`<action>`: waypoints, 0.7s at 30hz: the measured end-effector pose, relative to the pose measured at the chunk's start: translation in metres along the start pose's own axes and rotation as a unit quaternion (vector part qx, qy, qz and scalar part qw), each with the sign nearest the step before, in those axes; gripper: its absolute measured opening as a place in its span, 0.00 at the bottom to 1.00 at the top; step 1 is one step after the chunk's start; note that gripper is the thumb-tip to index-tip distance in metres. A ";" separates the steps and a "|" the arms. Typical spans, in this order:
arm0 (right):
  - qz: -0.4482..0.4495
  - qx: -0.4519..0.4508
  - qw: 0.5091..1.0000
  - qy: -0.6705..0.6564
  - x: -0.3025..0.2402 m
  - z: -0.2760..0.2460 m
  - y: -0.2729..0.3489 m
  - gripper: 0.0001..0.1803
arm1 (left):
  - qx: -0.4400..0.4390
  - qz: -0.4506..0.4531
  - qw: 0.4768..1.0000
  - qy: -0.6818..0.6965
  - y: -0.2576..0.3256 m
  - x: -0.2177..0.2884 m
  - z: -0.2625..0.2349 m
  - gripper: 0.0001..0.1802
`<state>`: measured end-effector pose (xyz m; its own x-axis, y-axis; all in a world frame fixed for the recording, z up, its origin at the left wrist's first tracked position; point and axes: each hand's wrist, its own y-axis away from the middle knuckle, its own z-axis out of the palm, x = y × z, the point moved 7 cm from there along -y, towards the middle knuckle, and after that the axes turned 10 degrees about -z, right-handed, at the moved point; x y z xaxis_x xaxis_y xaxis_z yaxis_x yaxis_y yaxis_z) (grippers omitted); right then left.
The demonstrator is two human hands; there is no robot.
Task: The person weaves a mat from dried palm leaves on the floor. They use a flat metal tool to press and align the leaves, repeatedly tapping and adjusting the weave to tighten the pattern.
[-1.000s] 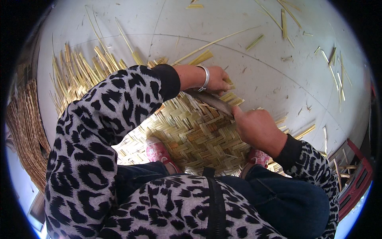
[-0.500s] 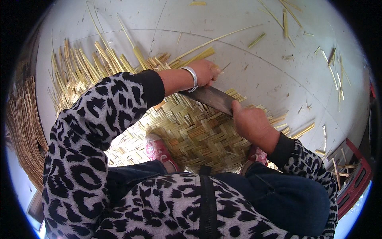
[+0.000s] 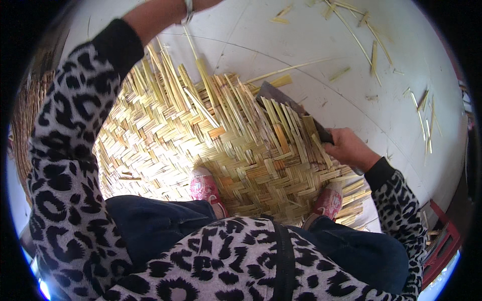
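A wide mat (image 3: pixel 241 165) woven from flat yellow straw-like strips lies on the floor, with loose strip ends sticking out along its far edge. My right hand (image 3: pixel 351 149) is closed around the handle of a large dark-bladed knife (image 3: pixel 273 95) at the mat's far right edge. Several strip ends lie over the blade and hide part of it. At the top edge of the picture, my left hand (image 3: pixel 205 4) is mostly cut off, beyond a silver bracelet; its fingers are out of sight.
Both my shoes (image 3: pixel 205 188) rest on the mat's near part. Cut strips (image 3: pixel 374 57) lie scattered on the pale floor at the far right. A red frame-like object (image 3: pixel 444 243) stands at the right, and a stack of brown ribbed material (image 3: pixel 30 120) at the left.
My left hand has left the blade's far end and moved up and left to the top edge. Strip ends now lie across the knife, whose handle has shifted slightly right in my right hand.
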<state>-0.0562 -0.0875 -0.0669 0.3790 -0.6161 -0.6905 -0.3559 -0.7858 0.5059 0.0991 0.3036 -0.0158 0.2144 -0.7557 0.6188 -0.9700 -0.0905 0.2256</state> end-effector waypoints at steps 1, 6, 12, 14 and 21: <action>0.096 -0.032 0.988 -0.120 0.015 -0.001 0.002 0.12 | -0.005 -0.008 0.999 -0.046 0.010 -0.019 0.006 0.54; 0.162 -0.123 0.956 -0.212 0.019 -0.013 -0.028 0.09 | -0.074 -0.196 0.977 0.032 0.046 -0.094 0.048 0.44; 0.148 -0.181 0.959 -0.161 0.001 -0.033 -0.078 0.09 | -0.115 -0.312 0.916 0.225 0.053 -0.135 0.054 0.38; 0.155 -0.196 0.957 -0.147 -0.007 -0.031 -0.095 0.10 | -0.137 -0.302 0.910 0.248 0.046 -0.133 0.064 0.34; 0.076 -0.170 0.981 -0.060 -0.054 -0.018 -0.131 0.15 | -0.276 -0.220 0.896 0.271 0.024 -0.061 0.130 0.24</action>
<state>-0.0148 0.0477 -0.0860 0.2324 -0.7332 -0.6391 -0.0866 -0.6701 0.7372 0.0475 0.2627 -0.1459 0.7315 -0.2868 0.6186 -0.6053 0.1446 0.7828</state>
